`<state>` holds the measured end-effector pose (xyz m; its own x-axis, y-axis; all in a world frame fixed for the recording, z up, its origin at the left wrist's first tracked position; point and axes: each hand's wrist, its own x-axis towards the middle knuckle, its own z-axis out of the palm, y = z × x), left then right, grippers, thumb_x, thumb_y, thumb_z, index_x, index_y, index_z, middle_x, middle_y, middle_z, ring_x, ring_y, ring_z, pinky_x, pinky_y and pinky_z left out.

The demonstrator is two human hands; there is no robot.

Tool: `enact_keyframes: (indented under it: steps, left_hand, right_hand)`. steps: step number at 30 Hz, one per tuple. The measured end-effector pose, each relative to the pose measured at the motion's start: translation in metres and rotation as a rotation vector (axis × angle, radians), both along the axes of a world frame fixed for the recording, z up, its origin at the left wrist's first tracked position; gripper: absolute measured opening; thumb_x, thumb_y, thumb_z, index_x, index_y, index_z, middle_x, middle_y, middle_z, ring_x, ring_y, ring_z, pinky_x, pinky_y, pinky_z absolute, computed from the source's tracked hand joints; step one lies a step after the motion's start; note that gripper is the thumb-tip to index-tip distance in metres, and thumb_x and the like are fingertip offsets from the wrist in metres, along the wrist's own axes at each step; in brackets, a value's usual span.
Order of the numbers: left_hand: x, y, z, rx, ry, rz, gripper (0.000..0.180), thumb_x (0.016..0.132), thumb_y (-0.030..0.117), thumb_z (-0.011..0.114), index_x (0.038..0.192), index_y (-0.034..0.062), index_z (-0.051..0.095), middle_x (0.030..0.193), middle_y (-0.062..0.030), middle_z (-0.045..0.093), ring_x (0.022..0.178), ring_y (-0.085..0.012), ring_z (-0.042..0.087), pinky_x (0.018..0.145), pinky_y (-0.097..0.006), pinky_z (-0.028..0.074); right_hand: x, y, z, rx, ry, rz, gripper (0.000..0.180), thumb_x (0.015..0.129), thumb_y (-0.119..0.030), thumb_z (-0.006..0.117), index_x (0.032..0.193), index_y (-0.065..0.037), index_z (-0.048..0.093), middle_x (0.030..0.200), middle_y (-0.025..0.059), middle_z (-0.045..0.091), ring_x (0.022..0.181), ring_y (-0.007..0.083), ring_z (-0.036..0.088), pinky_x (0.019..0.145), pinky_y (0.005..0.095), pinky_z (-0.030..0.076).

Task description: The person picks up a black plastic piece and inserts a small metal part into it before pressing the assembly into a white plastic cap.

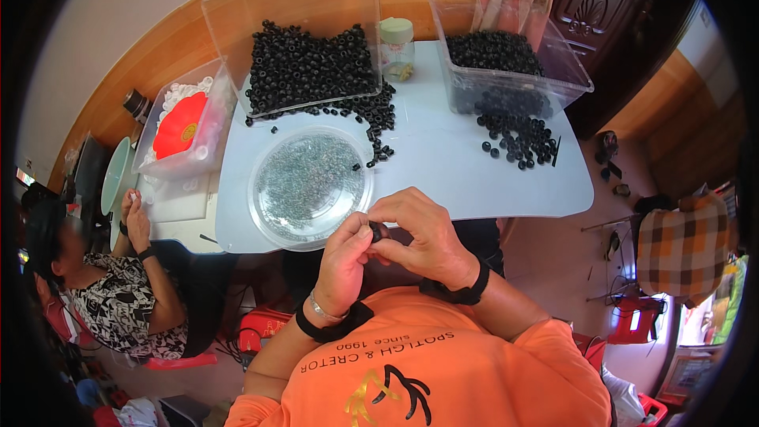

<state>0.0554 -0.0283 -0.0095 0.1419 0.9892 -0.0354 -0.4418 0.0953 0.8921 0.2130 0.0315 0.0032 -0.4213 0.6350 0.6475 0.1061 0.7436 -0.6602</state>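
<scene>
Above my orange shirt, at the table's near edge, my left hand (341,259) and my right hand (427,239) meet with fingers bent. Between their fingertips is a small black round part (379,231), pinched from both sides; the fingers cover much of it. Just beyond my left hand, a clear round dish (265,221) holds many tiny translucent beads. Short black ring-like pieces (316,67) fill a tipped clear bin (294,104) and spill onto the table. Rounder black pieces (515,141) lie in front of a second clear bin (581,87) at the right.
The pale table (443,178) has a rounded right corner. A jar with a green lid (397,32) stands between the bins. At the left are a tub of white parts (207,138) with a red dish (170,130) and a seated co-worker (118,292). A plaid-covered seat (684,245) stands right.
</scene>
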Motion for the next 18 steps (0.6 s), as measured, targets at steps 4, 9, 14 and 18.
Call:
enact_keyframes:
  steps: [4,9,14,18]
  left_hand:
    - [0.0047,-0.0014,-0.0039,0.029,0.074,0.055,0.026,0.1,0.025,0.043,0.099,0.0015,0.054,0.091,-0.0074,0.058,0.075,-0.0142,0.057,0.07,-0.025,0.047]
    - [0.0067,-0.0034,-0.0011,-0.014,0.013,0.035,0.031,0.101,0.026,0.041,0.101,-0.0007,0.055,0.088,-0.0089,0.061,0.075,-0.0143,0.059,0.069,-0.025,0.047]
    - [0.0055,-0.0065,0.0034,-0.038,0.09,0.012,0.035,0.102,0.026,0.035,0.097,-0.004,0.053,0.086,-0.0136,0.062,0.072,-0.0174,0.058,0.069,-0.028,0.046]
    - [0.0094,-0.0097,0.0031,-0.014,0.164,0.079,0.036,0.101,0.025,0.037,0.092,-0.0031,0.056,0.078,-0.0109,0.061,0.064,-0.0153,0.057,0.06,-0.025,0.045]
  right_hand:
    - [0.0,-0.0006,-0.0018,0.016,-0.009,-0.022,0.032,0.068,-0.007,0.073,0.099,-0.007,0.064,0.088,0.0056,0.064,0.079,0.0254,0.06,0.068,0.0346,0.051]
    - [0.0019,0.0001,-0.0043,0.016,-0.004,-0.063,0.031,0.068,-0.006,0.077,0.097,-0.006,0.065,0.094,0.0061,0.067,0.084,0.0268,0.063,0.072,0.0347,0.052]
    - [0.0017,-0.0001,-0.0001,0.042,-0.018,-0.042,0.024,0.069,-0.008,0.072,0.092,-0.007,0.065,0.088,0.0055,0.066,0.082,0.0263,0.062,0.07,0.0344,0.051]
    - [0.002,-0.0002,0.0005,0.056,-0.014,-0.024,0.022,0.069,-0.008,0.072,0.089,-0.006,0.065,0.085,0.0054,0.065,0.08,0.0259,0.062,0.069,0.0342,0.051]
